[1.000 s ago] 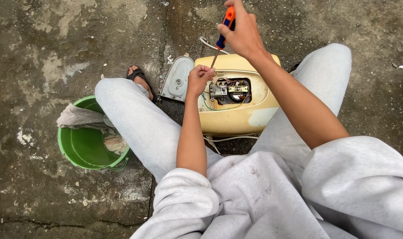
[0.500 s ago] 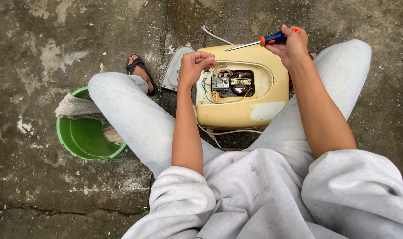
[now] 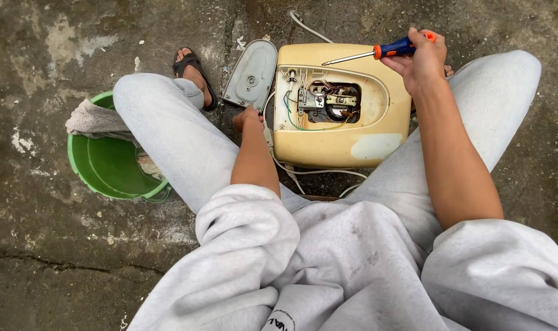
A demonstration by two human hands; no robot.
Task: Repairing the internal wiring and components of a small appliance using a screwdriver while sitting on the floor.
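A cream-yellow appliance housing (image 3: 340,147) lies open on the concrete between my knees, its wiring and metal terminals (image 3: 325,101) exposed. My right hand (image 3: 421,61) grips a screwdriver (image 3: 377,52) with a blue and orange handle, held level above the housing's far edge, tip pointing left. My left hand (image 3: 248,116) reaches down beside the housing's left side, at the lower end of a grey oval cover plate (image 3: 251,73) that leans there. Whether its fingers hold anything I cannot tell.
A green plastic bucket (image 3: 86,168) with a grey rag (image 3: 95,119) over its rim stands to my left. My sandalled foot (image 3: 196,73) rests beyond my left knee. White cables (image 3: 315,175) trail under the housing. The floor is rough stained concrete.
My right hand lifted the screwdriver out of the housing and swung it right, now level. My left hand left the housing's top edge and dropped down to its left side by the cover plate.
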